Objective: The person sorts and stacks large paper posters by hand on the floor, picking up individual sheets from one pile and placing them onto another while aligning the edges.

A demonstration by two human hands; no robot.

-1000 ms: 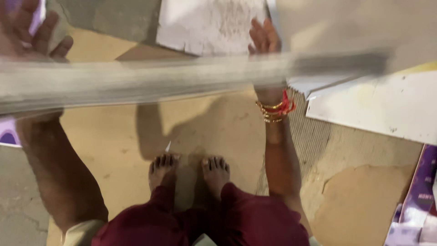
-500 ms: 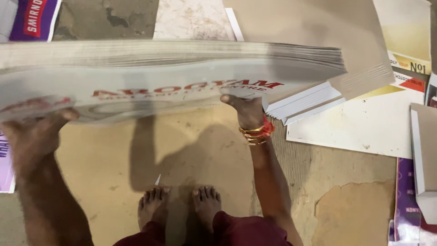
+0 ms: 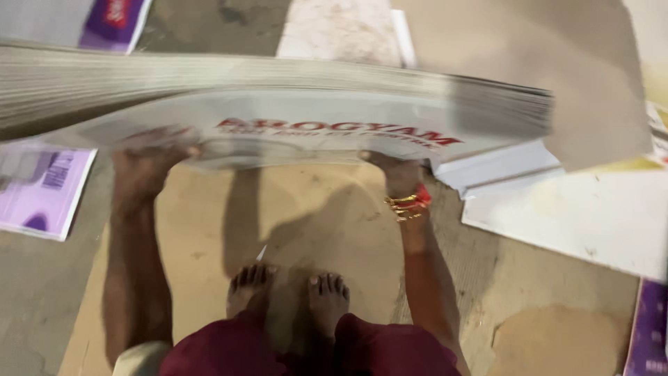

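Underneath, left hand point(image 3: 149, 157) and right hand point(image 3: 400, 170) grip the sheet stack point(image 3: 278, 104).

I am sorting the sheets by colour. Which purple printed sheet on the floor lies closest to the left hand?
The purple sheet just outside the left hand, on the floor at the picture's left edge. The other purple ones lie at the top left and bottom right corners, farther off.

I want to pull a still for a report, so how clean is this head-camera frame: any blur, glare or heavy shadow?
Head view: the stack of printed sheets is smeared by motion blur, worst at its left end; the left hand and right hand under it are soft; the bare feet and brown floor sheet look sharper; the stack's shadow darkens that sheet; no glare.
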